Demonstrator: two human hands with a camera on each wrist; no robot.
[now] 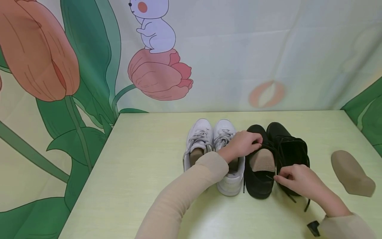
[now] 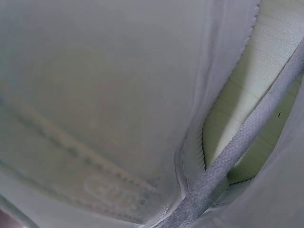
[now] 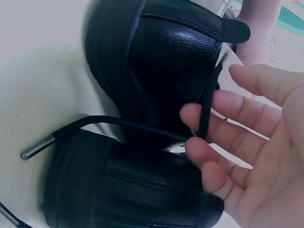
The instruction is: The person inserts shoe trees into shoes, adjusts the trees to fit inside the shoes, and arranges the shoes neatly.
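Observation:
In the head view, my left hand (image 1: 246, 143) reaches over the white shoes to the left black shoe (image 1: 259, 189). Its curled fingers are at the laces and tongue; their grip is hidden. A beige insole (image 1: 262, 161) shows in that shoe's opening. Beside the right black shoe (image 1: 293, 152), my right hand (image 1: 299, 181) holds a black shoelace (image 3: 205, 109) in its fingers, with the thumb apart from it in the right wrist view. The right black shoe's opening looks dark inside. The left wrist view is filled by a white shoe (image 2: 104, 71) and its lace (image 2: 256, 118).
A pair of white sneakers (image 1: 231, 184) stands left of the black pair, partly under my left forearm. Insoles show inside them. One loose beige insole (image 1: 352, 174) lies on the pale table (image 1: 143, 159) at the right. A printed curtain (image 1: 223, 66) hangs behind.

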